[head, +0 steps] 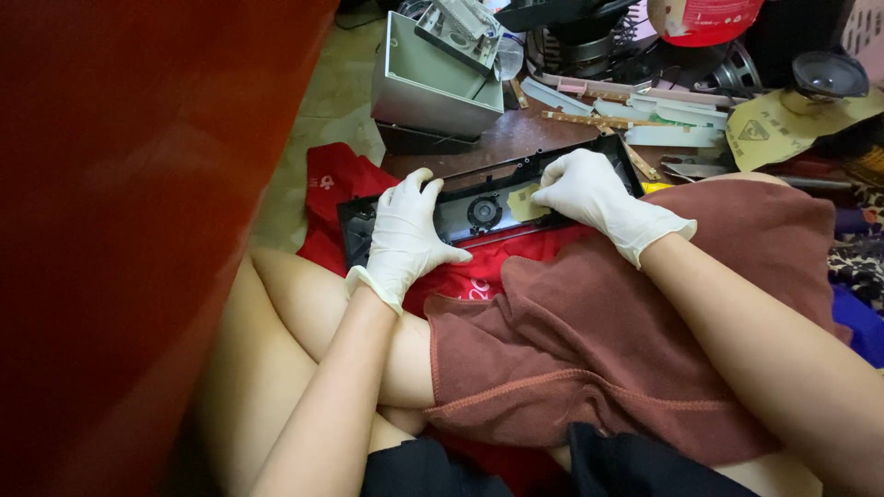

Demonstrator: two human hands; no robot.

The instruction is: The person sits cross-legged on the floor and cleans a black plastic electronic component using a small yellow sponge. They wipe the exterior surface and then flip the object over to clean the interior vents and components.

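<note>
A long, flat black plastic panel (479, 210) with a glossy face, a round moulded hub near its middle and small holes along its upper rim lies across the person's lap, on a red printed cloth (336, 184) and the edge of a soft brown towel (589, 340). Its long axis runs from lower left to upper right, the far end pointing toward the cluttered brown floor. The left hand (405, 235), in a thin white latex glove, lies flat on the panel's left part with fingers spread, pressing it down. The right hand (594, 193) (gloved alike) has its fingertips closed on a small yellowish scrap of sandpaper (525, 202), held against the panel just right of the hub. Behind stands an open grey metal box (433, 87).
</note>
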